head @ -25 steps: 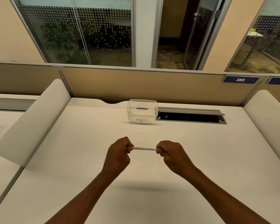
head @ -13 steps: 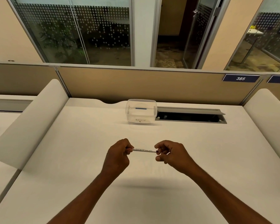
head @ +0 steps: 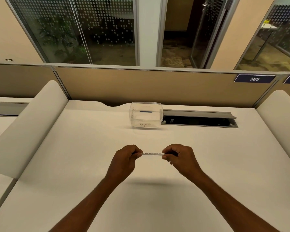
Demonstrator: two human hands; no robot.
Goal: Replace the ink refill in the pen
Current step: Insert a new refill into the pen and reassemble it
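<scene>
A thin white pen [head: 151,154] with small dark print along its barrel is held level above the white desk [head: 74,156]. My left hand [head: 126,159] grips its left end with curled fingers. My right hand [head: 180,158] grips the right end, fingers curled round it. Both pen ends are hidden inside the hands. Farther back stands a clear plastic tub [head: 146,115] labelled "RECYCLE", with a short blue stick [head: 145,111] lying inside it.
An open cable slot [head: 198,121] with a raised grey flap sits in the desk right of the tub. Rounded white dividers [head: 28,124] flank the desk on both sides. A tan partition [head: 157,86] closes the back.
My right hand's fingers, slightly loosened half a second ago, have closed round the pen's right end again. The pen has stayed level between both hands.
</scene>
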